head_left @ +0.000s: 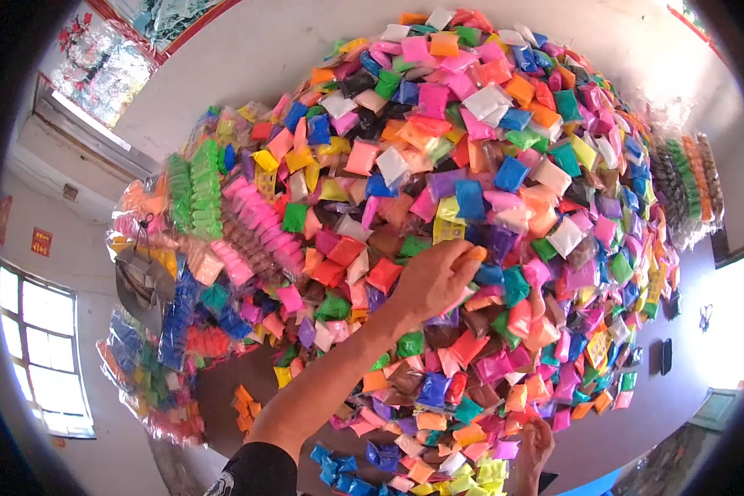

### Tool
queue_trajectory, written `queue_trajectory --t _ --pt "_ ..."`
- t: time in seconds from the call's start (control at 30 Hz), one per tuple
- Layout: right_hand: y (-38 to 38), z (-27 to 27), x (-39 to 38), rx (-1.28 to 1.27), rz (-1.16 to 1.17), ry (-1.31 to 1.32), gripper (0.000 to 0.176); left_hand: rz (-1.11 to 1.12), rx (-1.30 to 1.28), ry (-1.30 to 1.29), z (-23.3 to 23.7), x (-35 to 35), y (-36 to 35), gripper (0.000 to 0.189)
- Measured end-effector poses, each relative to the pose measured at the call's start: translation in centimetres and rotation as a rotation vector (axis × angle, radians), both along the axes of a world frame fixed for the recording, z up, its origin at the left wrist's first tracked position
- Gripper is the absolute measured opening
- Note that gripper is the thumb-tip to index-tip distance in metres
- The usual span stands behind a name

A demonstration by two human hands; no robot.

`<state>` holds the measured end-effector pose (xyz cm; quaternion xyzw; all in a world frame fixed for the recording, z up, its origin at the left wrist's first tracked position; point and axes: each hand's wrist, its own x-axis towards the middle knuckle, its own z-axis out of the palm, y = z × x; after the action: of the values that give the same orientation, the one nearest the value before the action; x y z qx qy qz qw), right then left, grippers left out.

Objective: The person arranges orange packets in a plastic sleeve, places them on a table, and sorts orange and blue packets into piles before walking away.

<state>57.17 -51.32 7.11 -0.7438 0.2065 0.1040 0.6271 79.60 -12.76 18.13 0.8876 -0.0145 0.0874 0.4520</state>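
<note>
A large heap of small square packets [434, 99] in many colours covers the table. Over the middle of the heap is my left hand [440, 279], its fingers bent together at the packets; whether a packet is between them is hidden. Near the front edge, at the lower right of the heap, my right hand [535, 446] has its fingers curled, and what they hold, if anything, cannot be made out. Small groups of blue packets [335, 469], yellow packets [489, 473] and orange packets [245, 407] lie along the front.
Clear bags with rows of green pieces [207, 186] and pink pieces [260, 223] lie at the left, and more bagged strips [690, 178] at the right. A dark object [666, 356] rests on the table [682, 331]. A window [45, 347] is at the far left.
</note>
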Motion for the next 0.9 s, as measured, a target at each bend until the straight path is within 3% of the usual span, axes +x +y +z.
queue_trajectory --t 0.1,0.17,0.3,0.4,0.5,0.7,0.8,0.9 --pt "0.3 0.3 0.1 -0.015 0.002 0.026 0.022 0.069 0.144 -0.009 -1.9 1.0 2.6 0.032" --pt "-0.4 -0.2 0.1 0.013 0.003 0.029 0.022 0.125 0.209 0.127 -1.9 1.1 6.2 0.029" --pt "-0.8 -0.9 -0.5 0.049 0.010 0.028 0.022 0.233 0.626 -0.247 -4.6 -0.4 14.0 0.022" --pt "0.2 -0.1 0.1 0.011 0.011 0.030 0.021 0.302 0.744 -0.139 -3.1 -1.8 17.2 0.016" --pt "-0.1 -0.7 -0.1 0.030 0.000 0.022 0.020 0.229 0.598 0.014 -2.2 -1.7 17.6 0.015" --pt "-0.3 -0.7 -0.3 0.028 0.012 0.049 0.021 0.210 0.801 -0.049 -3.0 -1.9 18.1 0.021" --pt "-0.2 -0.7 -0.5 -0.003 0.030 0.066 0.022 0.163 0.679 0.094 -2.2 -3.4 18.5 0.024" --pt "-0.5 -1.5 -1.0 -0.024 0.046 0.070 0.022 -0.023 0.665 0.043 -0.3 -6.5 16.5 0.020"
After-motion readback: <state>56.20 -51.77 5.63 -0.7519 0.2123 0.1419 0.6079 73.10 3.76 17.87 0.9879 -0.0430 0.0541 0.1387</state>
